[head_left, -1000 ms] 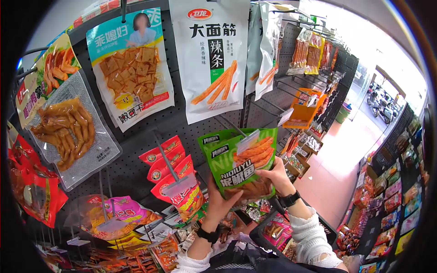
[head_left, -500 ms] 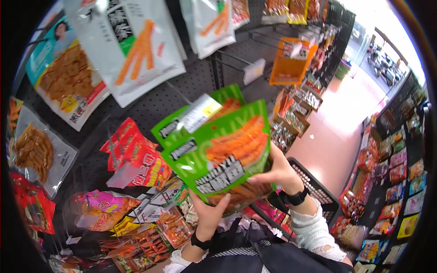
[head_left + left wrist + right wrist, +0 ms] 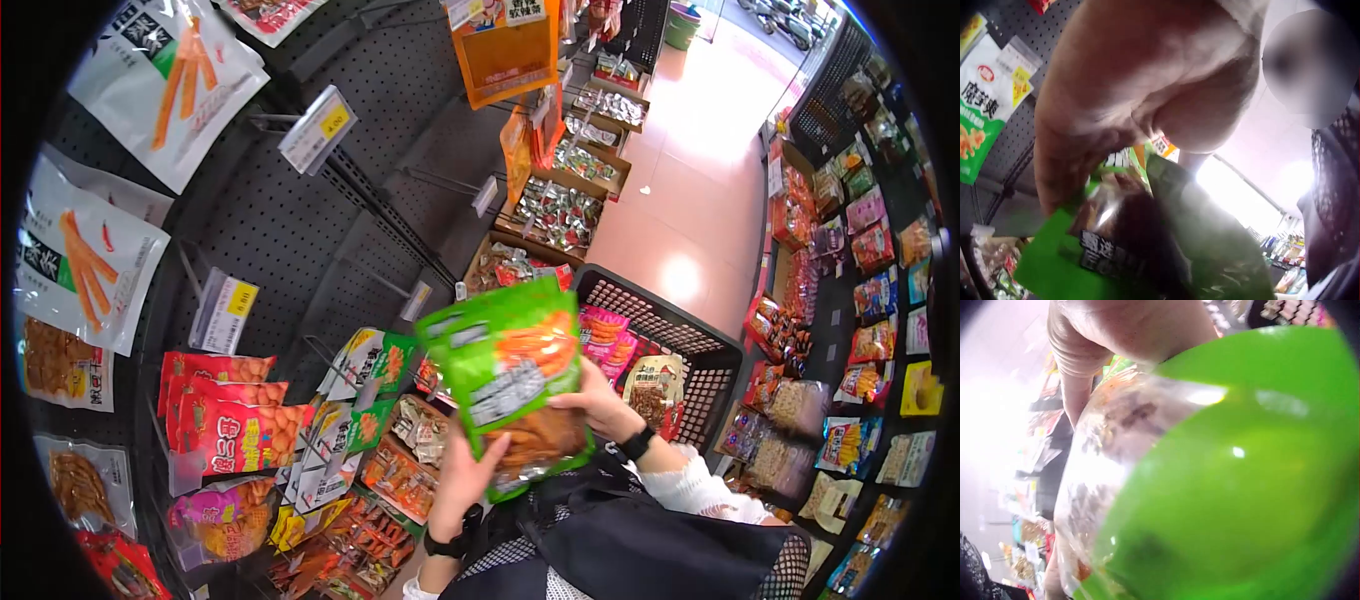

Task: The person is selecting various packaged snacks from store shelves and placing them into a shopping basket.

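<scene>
Head view, and from where I stand a plump green snack packet [image 3: 505, 345] is up in the air, tilted, before the person's black vest [image 3: 650, 535], with both hands on it. The left hand [image 3: 462, 478] pinches its lower left side, thumb across the front; the right hand [image 3: 606, 408] pinches the right edge, its thumb in front too. Their other fingers go behind, and I can't tell how they lie there, nor whether a second packet sits back there.

I'd guess it weighs little: a soft film pouch that bends easily, its filling firmer than the wrapping. Both wrist views catch glare on the plastic, so a loose hold might slip. The side edges look the best grip; squeezing the clear window [image 3: 545, 440] hard could crush what's inside.

Just beyond is a black mesh basket [image 3: 714, 385], with pink packets [image 3: 605, 335] and a pale pouch [image 3: 655, 390] in it. Leftward, red packets [image 3: 235, 425] hang near a price tag [image 3: 222, 312], against a dark perforated panel [image 3: 270, 200]. Farther off, cartons of small wrapped snacks [image 3: 557, 215] line the glossy pinkish floor [image 3: 680, 215], and a green bucket [image 3: 683, 28] stands towards the bright doorway.
</scene>
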Action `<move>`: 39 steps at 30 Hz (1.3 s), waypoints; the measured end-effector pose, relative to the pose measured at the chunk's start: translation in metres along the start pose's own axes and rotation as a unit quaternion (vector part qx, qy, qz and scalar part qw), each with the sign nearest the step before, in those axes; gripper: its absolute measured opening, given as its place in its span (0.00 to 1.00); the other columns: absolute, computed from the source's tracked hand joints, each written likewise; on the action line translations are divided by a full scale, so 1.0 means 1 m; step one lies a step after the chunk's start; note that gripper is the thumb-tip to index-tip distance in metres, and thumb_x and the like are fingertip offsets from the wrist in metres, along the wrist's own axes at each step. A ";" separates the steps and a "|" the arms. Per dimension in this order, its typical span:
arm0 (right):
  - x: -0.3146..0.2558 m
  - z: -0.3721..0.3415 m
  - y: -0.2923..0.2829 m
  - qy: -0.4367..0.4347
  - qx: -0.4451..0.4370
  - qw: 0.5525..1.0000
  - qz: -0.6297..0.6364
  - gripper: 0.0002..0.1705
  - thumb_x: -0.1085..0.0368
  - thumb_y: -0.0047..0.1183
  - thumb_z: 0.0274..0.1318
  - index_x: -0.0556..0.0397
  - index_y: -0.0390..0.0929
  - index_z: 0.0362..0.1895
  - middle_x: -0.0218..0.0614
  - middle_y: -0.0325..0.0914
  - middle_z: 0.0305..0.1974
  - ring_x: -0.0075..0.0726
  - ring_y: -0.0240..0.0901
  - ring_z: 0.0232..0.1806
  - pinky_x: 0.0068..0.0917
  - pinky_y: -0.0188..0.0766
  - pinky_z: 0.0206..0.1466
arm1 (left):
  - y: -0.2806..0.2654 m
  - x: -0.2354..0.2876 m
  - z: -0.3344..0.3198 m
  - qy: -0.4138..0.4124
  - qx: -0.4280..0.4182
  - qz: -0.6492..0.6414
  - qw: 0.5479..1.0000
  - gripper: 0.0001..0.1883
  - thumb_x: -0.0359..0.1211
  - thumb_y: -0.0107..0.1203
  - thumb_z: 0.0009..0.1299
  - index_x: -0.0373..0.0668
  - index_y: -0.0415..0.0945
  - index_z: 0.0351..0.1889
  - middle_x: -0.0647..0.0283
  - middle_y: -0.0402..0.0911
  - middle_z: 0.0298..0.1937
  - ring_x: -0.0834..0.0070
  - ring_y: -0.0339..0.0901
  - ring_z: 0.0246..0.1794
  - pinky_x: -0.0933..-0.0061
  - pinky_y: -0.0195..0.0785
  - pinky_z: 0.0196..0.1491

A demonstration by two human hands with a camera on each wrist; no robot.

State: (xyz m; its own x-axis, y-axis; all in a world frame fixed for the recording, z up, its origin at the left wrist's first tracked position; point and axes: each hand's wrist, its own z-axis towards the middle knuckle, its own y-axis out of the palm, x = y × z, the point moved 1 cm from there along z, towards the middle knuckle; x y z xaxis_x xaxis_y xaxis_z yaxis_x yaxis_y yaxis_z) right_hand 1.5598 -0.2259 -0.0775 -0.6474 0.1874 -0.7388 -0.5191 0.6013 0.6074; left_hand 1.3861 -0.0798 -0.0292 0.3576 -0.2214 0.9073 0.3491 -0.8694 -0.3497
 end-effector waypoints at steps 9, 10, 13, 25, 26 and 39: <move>0.027 -0.006 -0.180 -0.049 0.283 0.955 -0.080 0.23 0.75 0.57 0.44 0.59 0.70 0.49 0.34 0.76 0.45 0.27 0.73 0.44 0.25 0.67 0.49 | 0.049 -0.020 -0.015 0.031 -0.153 0.208 0.966 0.33 0.45 0.53 0.65 0.33 0.58 0.61 0.48 0.67 0.57 0.54 0.66 0.57 0.62 0.59 0.58; 0.038 0.006 -0.189 -0.043 0.270 0.956 -0.103 0.24 0.75 0.59 0.42 0.58 0.70 0.49 0.33 0.76 0.45 0.27 0.73 0.43 0.25 0.67 0.49 | 0.049 -0.026 -0.020 0.023 -0.148 0.210 0.966 0.33 0.45 0.53 0.65 0.33 0.58 0.61 0.48 0.67 0.57 0.54 0.66 0.57 0.62 0.59 0.58; 0.091 0.050 -0.212 -0.006 0.245 0.960 -0.134 0.26 0.75 0.62 0.40 0.57 0.70 0.48 0.32 0.76 0.44 0.28 0.73 0.42 0.25 0.67 0.47 | 0.047 -0.036 -0.030 -0.005 -0.104 0.283 0.953 0.33 0.47 0.52 0.65 0.35 0.59 0.61 0.49 0.68 0.56 0.54 0.67 0.55 0.61 0.60 0.57; 0.135 0.083 -0.228 -0.076 0.568 0.651 -0.498 0.46 0.54 0.64 0.44 0.65 0.52 0.59 0.57 0.60 0.56 0.50 0.60 0.57 0.41 0.61 0.58 | -0.044 -0.014 -0.057 -0.017 0.382 0.125 0.915 0.16 0.30 0.56 0.63 0.40 0.73 0.49 0.56 0.78 0.46 0.68 0.76 0.45 0.70 0.69 0.47; 0.120 0.082 -0.214 -0.126 0.525 0.677 -0.501 0.46 0.58 0.59 0.49 0.63 0.46 0.65 0.54 0.56 0.60 0.49 0.52 0.63 0.40 0.53 0.63 | -0.059 -0.018 -0.061 0.018 0.448 0.122 0.886 0.18 0.27 0.57 0.61 0.39 0.71 0.50 0.57 0.77 0.47 0.70 0.76 0.45 0.71 0.68 0.47; 0.017 0.090 0.310 -0.383 -0.374 0.765 -0.357 0.37 0.67 0.50 0.55 0.57 0.49 0.66 0.45 0.49 0.67 0.37 0.47 0.68 0.34 0.43 0.68 | -0.217 -0.014 -0.061 0.219 0.561 -0.004 0.798 0.64 0.30 0.71 0.44 0.38 0.27 0.69 0.49 0.40 0.70 0.62 0.42 0.71 0.62 0.38 0.69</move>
State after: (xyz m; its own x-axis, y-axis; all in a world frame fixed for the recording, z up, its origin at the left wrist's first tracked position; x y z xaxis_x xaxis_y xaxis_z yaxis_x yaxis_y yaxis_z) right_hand 1.4385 0.0339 0.0721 0.3194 0.5910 -0.7407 -0.9476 0.2041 -0.2457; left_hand 1.2524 0.0847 0.0478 0.0998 -0.5653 0.8188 0.9939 0.0172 -0.1092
